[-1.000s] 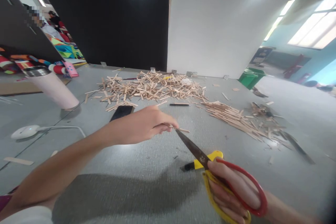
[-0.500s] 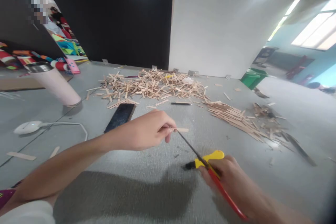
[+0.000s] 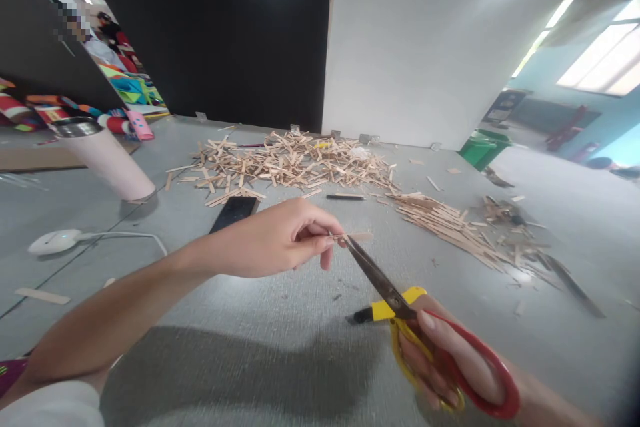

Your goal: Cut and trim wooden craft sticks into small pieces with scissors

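Between thumb and forefinger, my left hand [image 3: 280,237] pinches a thin wooden craft stick [image 3: 364,237], which points out to the right. My right hand [image 3: 445,347] has its fingers through the red and yellow handles of a pair of scissors [image 3: 377,273]. The scissor tips meet the stick close to my left fingertips; whether the blades are fully closed is hard to see. Under the scissors lies a yellow tool with a black end [image 3: 383,310], partly covered by them and my right hand.
A heap of wooden sticks [image 3: 295,163] spreads along the back, with a stacked row of sticks [image 3: 445,227] at right. A dark pen [image 3: 346,197], a phone [image 3: 233,210] partly behind my left arm, a pale pink bottle [image 3: 107,163] and a white corded device [image 3: 55,241] lie around.
My left hand has shifted slightly up and right with the stick. The scissors have turned, so their blades and both handle loops now face the camera.
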Demonstrator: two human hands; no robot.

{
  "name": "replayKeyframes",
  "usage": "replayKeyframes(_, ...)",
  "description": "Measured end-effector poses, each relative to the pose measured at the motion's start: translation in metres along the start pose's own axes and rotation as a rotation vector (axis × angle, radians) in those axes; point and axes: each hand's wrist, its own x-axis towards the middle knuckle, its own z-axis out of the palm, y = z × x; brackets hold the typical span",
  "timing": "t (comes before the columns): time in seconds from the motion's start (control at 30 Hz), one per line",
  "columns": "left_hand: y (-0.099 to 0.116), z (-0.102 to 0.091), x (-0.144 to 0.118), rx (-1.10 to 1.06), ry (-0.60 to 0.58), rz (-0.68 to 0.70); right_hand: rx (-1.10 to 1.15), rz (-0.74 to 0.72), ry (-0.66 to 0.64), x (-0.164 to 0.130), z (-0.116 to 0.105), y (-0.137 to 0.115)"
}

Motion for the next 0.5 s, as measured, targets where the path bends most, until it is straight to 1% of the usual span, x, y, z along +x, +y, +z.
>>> replayKeyframes(0.1, -0.003, -0.002, 0.001, 0.115, 0.012, 0.066, 0.114, 0.042, -0.063, 0.004, -0.003, 0.001)
replayKeyframes(0.17, -0.004, -0.003, 0.000, 0.165, 0.011, 0.094, 0.135, 0.091, -0.087, 0.007, -0.005, 0.002)
replayKeyframes(0.23, -0.005, -0.005, 0.000, 0.187, -0.003, 0.118, 0.138, 0.118, -0.101, 0.008, -0.008, 0.003)
replayKeyframes(0.4, -0.007, -0.009, -0.001, 0.205, -0.037, 0.160, 0.135, 0.124, -0.104, 0.010, -0.010, 0.004)
replayKeyframes(0.5, -0.008, -0.009, 0.000, 0.215, -0.042, 0.166, 0.126, 0.121, -0.131, 0.012, -0.009, 0.002)
